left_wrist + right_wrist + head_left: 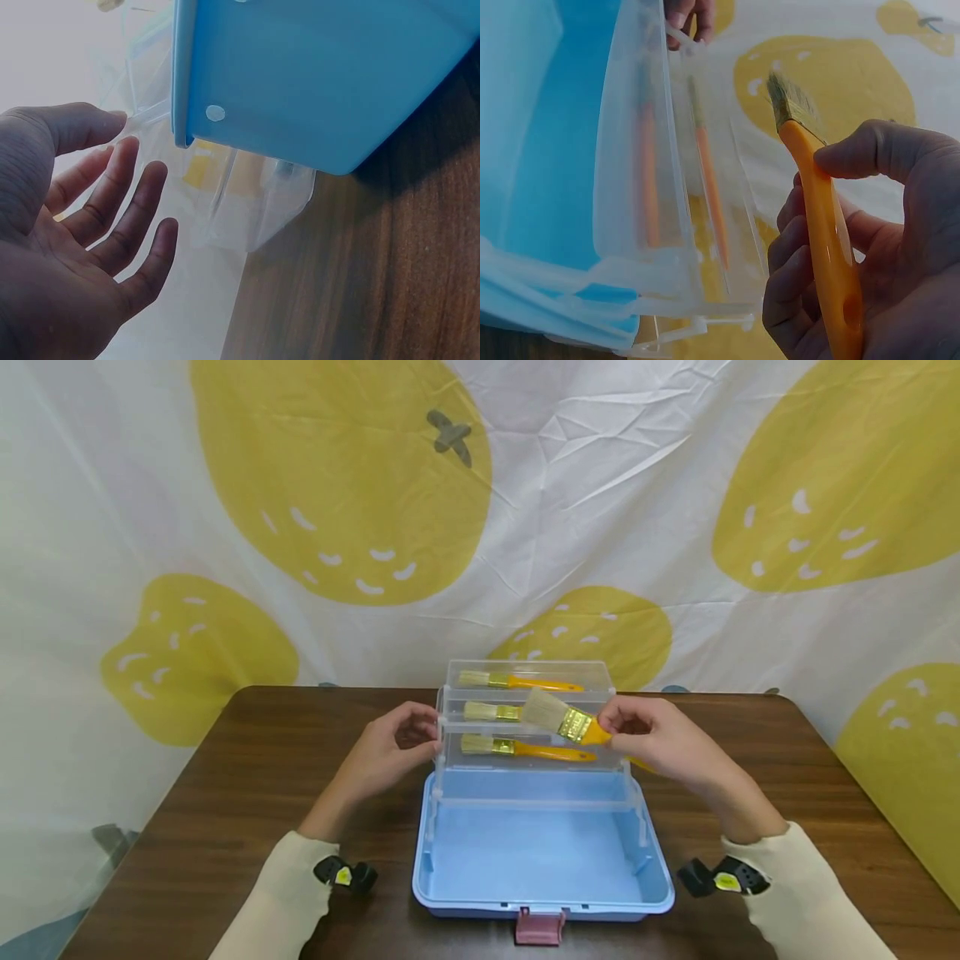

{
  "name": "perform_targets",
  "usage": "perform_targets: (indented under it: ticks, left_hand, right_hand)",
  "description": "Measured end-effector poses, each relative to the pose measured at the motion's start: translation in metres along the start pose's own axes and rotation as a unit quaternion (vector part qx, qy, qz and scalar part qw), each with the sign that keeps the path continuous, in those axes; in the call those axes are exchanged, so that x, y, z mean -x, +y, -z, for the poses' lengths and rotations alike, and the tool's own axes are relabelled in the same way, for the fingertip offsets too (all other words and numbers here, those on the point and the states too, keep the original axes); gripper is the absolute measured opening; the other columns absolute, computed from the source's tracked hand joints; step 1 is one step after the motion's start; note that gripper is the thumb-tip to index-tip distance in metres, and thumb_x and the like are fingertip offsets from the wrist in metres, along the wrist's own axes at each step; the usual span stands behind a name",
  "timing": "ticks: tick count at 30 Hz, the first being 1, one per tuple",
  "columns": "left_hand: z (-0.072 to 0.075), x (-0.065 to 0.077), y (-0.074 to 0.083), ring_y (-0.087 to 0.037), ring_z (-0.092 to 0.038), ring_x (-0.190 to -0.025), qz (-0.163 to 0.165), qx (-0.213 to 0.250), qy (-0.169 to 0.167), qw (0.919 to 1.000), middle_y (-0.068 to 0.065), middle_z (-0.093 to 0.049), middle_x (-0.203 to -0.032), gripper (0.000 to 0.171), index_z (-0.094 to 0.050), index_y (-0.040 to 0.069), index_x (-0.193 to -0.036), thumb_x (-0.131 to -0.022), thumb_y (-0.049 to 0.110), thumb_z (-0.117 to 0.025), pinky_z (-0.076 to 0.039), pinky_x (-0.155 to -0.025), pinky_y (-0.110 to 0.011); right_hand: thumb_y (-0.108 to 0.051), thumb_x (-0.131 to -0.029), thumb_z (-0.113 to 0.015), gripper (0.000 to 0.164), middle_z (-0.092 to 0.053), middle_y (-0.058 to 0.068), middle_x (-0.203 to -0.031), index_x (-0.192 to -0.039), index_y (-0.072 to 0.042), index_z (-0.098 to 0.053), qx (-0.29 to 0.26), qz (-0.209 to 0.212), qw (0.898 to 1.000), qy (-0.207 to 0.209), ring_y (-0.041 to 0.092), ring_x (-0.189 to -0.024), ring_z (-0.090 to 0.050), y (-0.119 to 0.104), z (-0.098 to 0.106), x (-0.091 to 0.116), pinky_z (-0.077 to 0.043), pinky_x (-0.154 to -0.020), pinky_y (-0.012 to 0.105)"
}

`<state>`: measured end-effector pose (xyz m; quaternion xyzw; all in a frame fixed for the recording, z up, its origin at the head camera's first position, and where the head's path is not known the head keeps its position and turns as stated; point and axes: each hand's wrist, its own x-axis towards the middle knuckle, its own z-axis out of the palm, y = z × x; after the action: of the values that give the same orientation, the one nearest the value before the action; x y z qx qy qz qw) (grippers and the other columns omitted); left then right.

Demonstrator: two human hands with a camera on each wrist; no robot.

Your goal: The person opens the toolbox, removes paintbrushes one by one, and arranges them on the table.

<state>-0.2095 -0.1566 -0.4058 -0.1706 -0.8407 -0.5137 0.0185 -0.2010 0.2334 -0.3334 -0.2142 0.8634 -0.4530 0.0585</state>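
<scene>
My right hand (pixel 660 735) grips a wide flat paintbrush (pixel 576 727) by its orange handle, thumb on one side and fingers curled on the other. Its pale bristles point up and left, in front of the clear tiered trays (pixel 540 762). Three narrower paintbrushes show there, one per tier: top (pixel 543 684), middle (pixel 491 712) and bottom (pixel 555 752). At the trays' left end my left hand (pixel 390 747) has thumb and fingertips right at the plastic edge, its fingers loosely bent. The trays rise from the back of an open light-blue box (pixel 525 902).
A pink latch (pixel 540 928) hangs from the box's front rim. The box stands on a dark wooden table (pixel 262 760). Close behind the table hangs a white cloth (pixel 600 510) with yellow fruit prints.
</scene>
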Motion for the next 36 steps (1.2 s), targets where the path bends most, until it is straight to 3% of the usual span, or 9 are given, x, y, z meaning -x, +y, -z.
perform_targets:
  ticks: [4,9,11,18,25,36]
  left_hand:
    - [0.0,0.0,0.0,-0.028,-0.068,-0.11,0.0,0.0,0.0,1.0,-0.008,-0.073,-0.114,0.035,-0.067,0.007,-0.134,-0.101,0.011,-0.08,-0.059,-0.106,-0.051]
    - [0.0,-0.001,0.0,-0.028,-0.068,-0.11,-0.001,0.001,0.0,1.0,-0.008,-0.073,-0.114,0.035,-0.067,0.007,-0.134,-0.101,0.011,-0.08,-0.059,-0.105,-0.051]
    - [0.0,-0.001,-0.001,-0.028,-0.068,-0.11,0.0,0.001,-0.001,1.0,-0.008,-0.073,-0.114,0.035,-0.067,0.007,-0.134,-0.101,0.011,-0.08,-0.059,-0.105,-0.051]
    - [-0.001,-0.001,-0.001,-0.028,-0.069,-0.11,0.001,0.001,0.001,1.0,-0.008,-0.073,-0.115,0.035,-0.067,0.008,-0.133,-0.101,0.011,-0.08,-0.059,-0.105,-0.052]
    - [-0.001,-0.001,-0.001,-0.028,-0.069,-0.11,0.0,0.002,0.001,1.0,-0.008,-0.073,-0.115,0.035,-0.067,0.007,-0.133,-0.101,0.01,-0.08,-0.058,-0.105,-0.052]
    - [0.0,0.0,-0.001,-0.028,-0.068,-0.109,-0.002,0.004,0.001,1.0,-0.008,-0.073,-0.114,0.035,-0.067,0.007,-0.133,-0.101,0.01,-0.08,-0.059,-0.105,-0.051]
  right_hand:
    - [0.001,-0.097,-0.067,0.006,-0.06,0.009,-0.096,-0.102,-0.002,-0.068,-0.009,-0.007,1.0,0.022,0.025,-0.088,-0.056,0.005,0.005,0.001,-0.048,-0.07,0.029]
    - [-0.003,-0.099,-0.067,0.01,-0.059,0.008,-0.091,-0.108,0.003,-0.067,-0.022,-0.033,0.998,0.047,0.017,-0.057,-0.043,0.012,0.012,0.002,-0.036,-0.05,0.026]
    - [-0.005,-0.101,-0.066,0.012,-0.061,0.008,-0.092,-0.11,0.003,-0.066,-0.027,-0.046,0.997,0.056,0.017,-0.054,-0.04,0.015,0.015,0.002,-0.033,-0.048,0.027]
    - [-0.005,-0.101,-0.062,0.01,-0.065,0.006,-0.106,-0.107,0.003,-0.065,-0.051,-0.065,0.993,0.09,0.025,-0.094,-0.055,0.03,0.022,-0.001,-0.046,-0.076,0.034]
    - [-0.003,-0.101,-0.059,0.01,-0.064,0.011,-0.11,-0.105,0.004,-0.065,-0.052,-0.08,0.989,0.117,0.024,-0.096,-0.054,0.051,0.027,-0.002,-0.045,-0.08,0.036]
    - [-0.011,-0.108,-0.052,0.02,-0.056,0.004,-0.107,-0.111,0.007,-0.059,-0.071,-0.127,0.979,0.146,0.026,-0.096,-0.049,0.076,0.034,0.0,-0.041,-0.08,0.039]
